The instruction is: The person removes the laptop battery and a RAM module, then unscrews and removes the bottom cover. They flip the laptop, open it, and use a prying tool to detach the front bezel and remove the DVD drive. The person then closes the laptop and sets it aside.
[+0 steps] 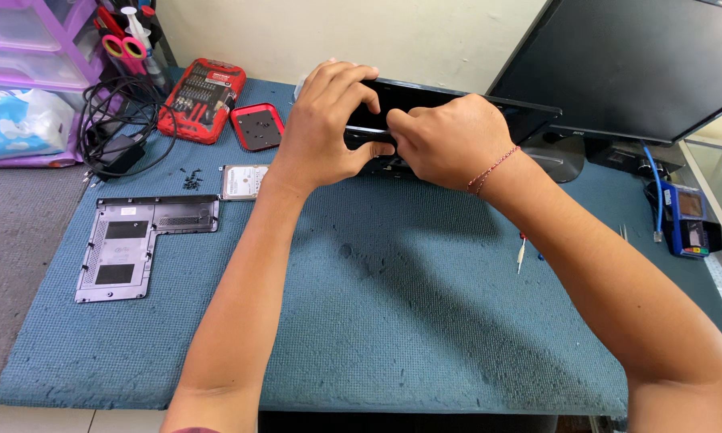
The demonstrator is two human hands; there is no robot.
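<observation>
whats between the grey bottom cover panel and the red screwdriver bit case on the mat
In the head view, a small heap of black screws lies on the blue mat between the cover panel and the bit case.

Both hands — left hand, right hand — on a black laptop above the blue mat

Upper right of the frame: a dark, unlit monitor screen, rectangular in a black frame, tilted on its stand. Far right edge: a small blue handheld device with a pale grey-brown display, lying flat. Far left, upper part: a soft plastic package, white and light blue. Left of centre, upper part: a hard drive lying flat, its top bearing a white rectangular label.
</observation>
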